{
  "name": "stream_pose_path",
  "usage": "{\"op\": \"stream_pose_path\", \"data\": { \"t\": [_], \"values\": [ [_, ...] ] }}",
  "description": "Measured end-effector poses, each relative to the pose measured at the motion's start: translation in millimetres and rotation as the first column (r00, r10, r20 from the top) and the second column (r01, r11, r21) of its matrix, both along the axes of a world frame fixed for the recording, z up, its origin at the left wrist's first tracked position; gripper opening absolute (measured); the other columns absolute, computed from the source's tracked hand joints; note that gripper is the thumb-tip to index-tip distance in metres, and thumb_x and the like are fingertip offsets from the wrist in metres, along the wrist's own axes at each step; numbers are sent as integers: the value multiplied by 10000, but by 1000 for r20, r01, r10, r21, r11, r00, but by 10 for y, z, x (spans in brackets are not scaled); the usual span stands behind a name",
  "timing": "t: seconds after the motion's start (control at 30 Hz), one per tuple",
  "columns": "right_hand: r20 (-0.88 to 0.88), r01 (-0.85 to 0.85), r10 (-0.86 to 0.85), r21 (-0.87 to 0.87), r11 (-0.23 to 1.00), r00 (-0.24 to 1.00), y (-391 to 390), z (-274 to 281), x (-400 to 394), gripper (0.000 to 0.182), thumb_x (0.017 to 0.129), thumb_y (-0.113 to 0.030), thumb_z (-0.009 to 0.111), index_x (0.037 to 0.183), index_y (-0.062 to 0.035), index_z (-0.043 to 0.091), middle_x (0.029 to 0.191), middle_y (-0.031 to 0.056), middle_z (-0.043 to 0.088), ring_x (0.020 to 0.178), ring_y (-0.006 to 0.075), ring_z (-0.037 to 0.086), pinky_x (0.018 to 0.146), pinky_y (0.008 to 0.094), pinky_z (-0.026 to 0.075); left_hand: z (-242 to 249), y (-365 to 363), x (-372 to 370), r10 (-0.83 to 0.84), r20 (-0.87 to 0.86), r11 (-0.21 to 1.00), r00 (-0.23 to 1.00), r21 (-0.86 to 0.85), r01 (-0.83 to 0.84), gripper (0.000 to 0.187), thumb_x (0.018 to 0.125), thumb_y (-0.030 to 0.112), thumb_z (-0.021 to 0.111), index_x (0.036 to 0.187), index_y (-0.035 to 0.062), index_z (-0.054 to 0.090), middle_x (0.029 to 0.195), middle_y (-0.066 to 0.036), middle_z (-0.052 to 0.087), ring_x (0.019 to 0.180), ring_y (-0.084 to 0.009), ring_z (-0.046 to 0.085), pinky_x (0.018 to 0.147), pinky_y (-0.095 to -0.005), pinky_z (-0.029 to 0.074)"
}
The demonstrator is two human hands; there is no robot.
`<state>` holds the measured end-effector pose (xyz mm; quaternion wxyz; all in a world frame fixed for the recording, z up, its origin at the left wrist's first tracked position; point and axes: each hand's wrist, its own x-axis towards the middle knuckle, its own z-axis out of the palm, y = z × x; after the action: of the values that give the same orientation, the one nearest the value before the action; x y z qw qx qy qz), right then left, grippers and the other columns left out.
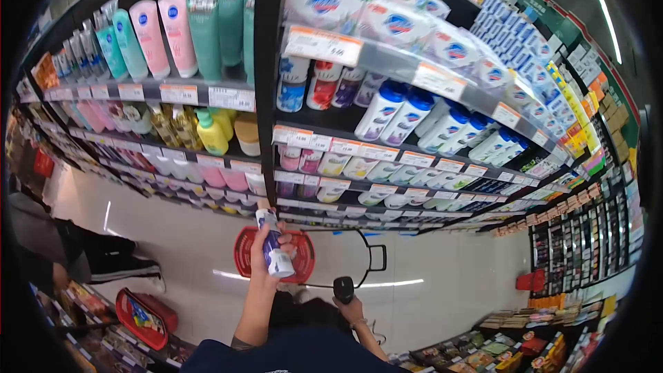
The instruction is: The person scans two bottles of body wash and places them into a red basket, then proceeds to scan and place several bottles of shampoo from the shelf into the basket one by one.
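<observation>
A white and purple bottle (275, 242) is held in my left hand (260, 252), with the fingers wrapped round it. It hangs over a red basket (243, 252), just in front of the shelves. Lower and to the right, my right hand (352, 311) grips a black handheld device (343, 289), its head pointing up. A thin cord shows beside my right wrist. White bottles with blue caps (382, 112) stand on the shelf ahead, near red, blue and purple Lux bottles (323, 85).
Shelves of tubes (176, 36) and boxed soap (323, 5) rise ahead. A black wire frame (376, 257) extends right of the basket. At left stands another person (52, 242), near a second red basket (146, 319). Low product racks (483, 356) line the bottom right.
</observation>
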<state>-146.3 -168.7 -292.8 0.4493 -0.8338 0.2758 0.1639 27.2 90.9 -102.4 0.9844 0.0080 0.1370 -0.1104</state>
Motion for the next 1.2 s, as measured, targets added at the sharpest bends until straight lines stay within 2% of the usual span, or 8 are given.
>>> {"op": "stream_pose_path", "data": {
  "t": [0.07, 0.17, 0.33, 0.47, 0.73, 0.9, 1.07, 1.2],
  "values": [
    [86, -58, 54, 35, 998, 995, 117, 278, 128, 531, 742, -404, 787, 1010, 29, 637, 927, 193, 701, 925, 301, 686, 800, 374, 519, -193, 82, -103, -46, 13, 996, 999, -77, 47, 513, 887, 164, 583, 1364, 117, 399, 982, -66, 534, 718, -136, 484, 607, -258, 452],
    [159, -124, 121, 10, 992, 980, 308, 697, 376, 540, 736, -419, 795, 1014, 20, 650, 936, 187, 702, 908, 296, 690, 799, 364, 518, -71, 107, -126, -18, -122, 1000, 992, 7, 19, 476, 892, 224, 562, 1314, 35, 450, 1125, -130, 588, 832, -196, 563, 696, -300, 486],
    [125, -114, 80, 289, 950, 989, 517, 1240, 664, 184, 810, -188, 762, 868, -20, 714, 734, 14, 673, 641, 67, 594, 574, 238, 464, 205, 221, -79, -22, 9, 995, 1000, 93, 21, 596, 981, 352, 423, 1461, 27, 281, 1318, -184, 527, 961, -271, 611, 744, -367, 530],
    [166, -91, 14, 464, 881, 986, 745, 2174, 854, 114, 851, -110, 699, 881, 0, 691, 769, 15, 682, 612, 60, 572, 564, 224, 451, 391, 281, -43, -54, 317, 980, 947, 197, -10, 666, 990, 429, 374, 1489, 38, 170, 1337, -269, 476, 1037, -359, 630, 812, -412, 574],
    [348, -693, 600, 319, 647, 720, 665, 2737, 810, 281, 707, -78, 761, 950, 6, 649, 815, 122, 697, 729, 174, 677, 659, 293, 505, 421, 298, -29, -184, 373, 863, 909, 504, -33, 580, 994, 384, 380, 1434, 23, 263, 1356, -216, 467, 977, -280, 627, 775, -329, 535],
    [444, -595, 433, 342, 727, 784, 846, 2701, 763, 246, 728, -36, 737, 951, 22, 652, 793, 97, 691, 713, 150, 662, 658, 281, 509, 332, 212, -46, -134, 416, 849, 899, 517, -113, 621, 1004, 498, 331, 1400, 20, 312, 1145, -111, 546, 740, -146, 546, 632, -284, 462],
    [193, -219, 134, 543, 810, 972, 1002, 2484, 859, 229, 806, -23, 737, 1015, 12, 651, 913, 53, 694, 795, 104, 644, 714, 255, 510, 261, 198, -57, -56, 285, 930, 957, 364, -55, 727, 974, 618, 193, 1444, 71, 278, 1048, -46, 532, 717, -140, 510, 631, -286, 444],
    [218, -171, 50, 585, 793, 975, 941, 2211, 840, 274, 814, -53, 747, 1054, 14, 632, 929, 67, 693, 820, 123, 646, 737, 273, 518, 256, 90, -77, 39, 211, 821, 977, 551, -151, 567, 975, 490, 448, 1352, 79, 345, 1071, -43, 529, 830, -159, 562, 724, -329, 497]
  ]
}}
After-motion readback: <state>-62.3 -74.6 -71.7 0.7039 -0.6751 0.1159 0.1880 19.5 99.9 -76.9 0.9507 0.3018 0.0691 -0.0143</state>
